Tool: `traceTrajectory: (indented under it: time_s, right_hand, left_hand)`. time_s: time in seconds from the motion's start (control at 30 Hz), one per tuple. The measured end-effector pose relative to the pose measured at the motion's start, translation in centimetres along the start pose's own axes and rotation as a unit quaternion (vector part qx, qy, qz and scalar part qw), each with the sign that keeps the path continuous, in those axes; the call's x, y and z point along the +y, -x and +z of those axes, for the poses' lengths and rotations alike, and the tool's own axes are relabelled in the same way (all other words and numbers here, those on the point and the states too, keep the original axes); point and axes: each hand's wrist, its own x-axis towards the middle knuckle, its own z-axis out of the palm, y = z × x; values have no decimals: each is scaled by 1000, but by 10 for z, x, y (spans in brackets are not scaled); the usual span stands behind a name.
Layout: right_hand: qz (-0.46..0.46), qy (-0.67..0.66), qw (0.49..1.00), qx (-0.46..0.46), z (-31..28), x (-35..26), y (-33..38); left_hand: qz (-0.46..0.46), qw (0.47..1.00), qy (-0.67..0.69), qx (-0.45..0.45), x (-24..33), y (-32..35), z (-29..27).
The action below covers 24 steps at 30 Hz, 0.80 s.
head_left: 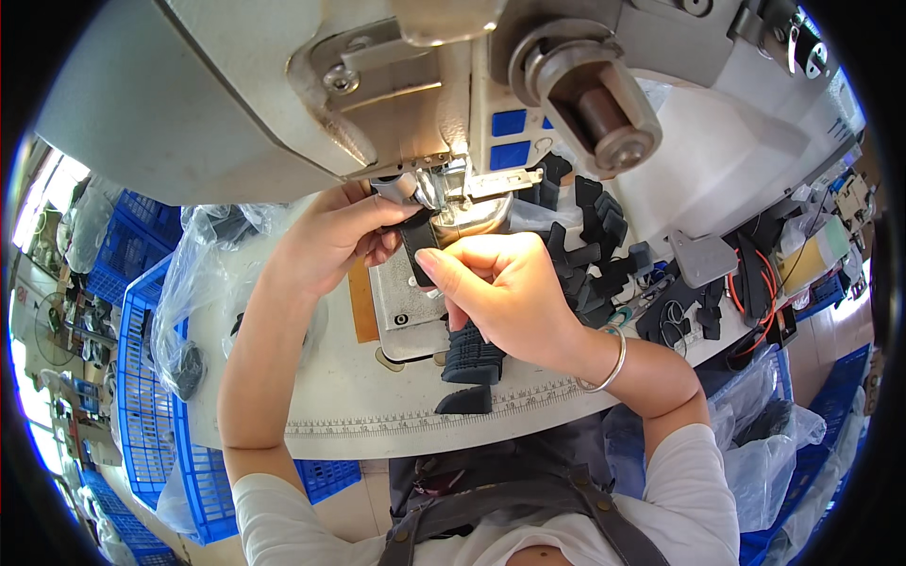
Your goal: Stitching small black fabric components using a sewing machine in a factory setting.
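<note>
A grey sewing machine [236,85] fills the top of the view, its needle and presser foot [444,193] just above my hands. My left hand [330,236] pinches the left edge of a small black piece [418,236] lying on the metal needle plate [401,292]. My right hand [500,283] grips the same black piece from the right, thumb stretched toward the needle. A chain of black sewn pieces [472,358] hangs from under my right hand toward the table's front edge. A silver bangle [609,368] sits on my right wrist.
A pile of loose black pieces [590,250] lies right of the needle. The white table [377,396] has a ruler strip along its front. Blue plastic crates [146,396] with clear bags stand at left; more bags and a crate at lower right. Scissors and wires lie at right.
</note>
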Motion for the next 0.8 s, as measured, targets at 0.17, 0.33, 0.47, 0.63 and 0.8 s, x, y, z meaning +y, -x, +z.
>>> traceTrajectory:
  time_s: [0.17,0.33,0.47,0.63,0.8]
  right_hand:
    - [5,10,1000,-2,3,-1,1]
    - [-4,35,999,-36,-4,0,-1]
    - [3,122,990,-76,-37,-5,6]
    - [-10,228,973,-34,-104,13,31]
    - [-156,470,862,-109,-133,37,53]
  left_hand:
    - [18,999,8,-42,-4,1,-6]
    - [82,993,-81,41,-4,8,4]
    - [115,954,-241,135,-12,34,-35]
    - [19,872,-392,293,-84,114,-165]
    - [62,615,-629,471,-105,126,-142]
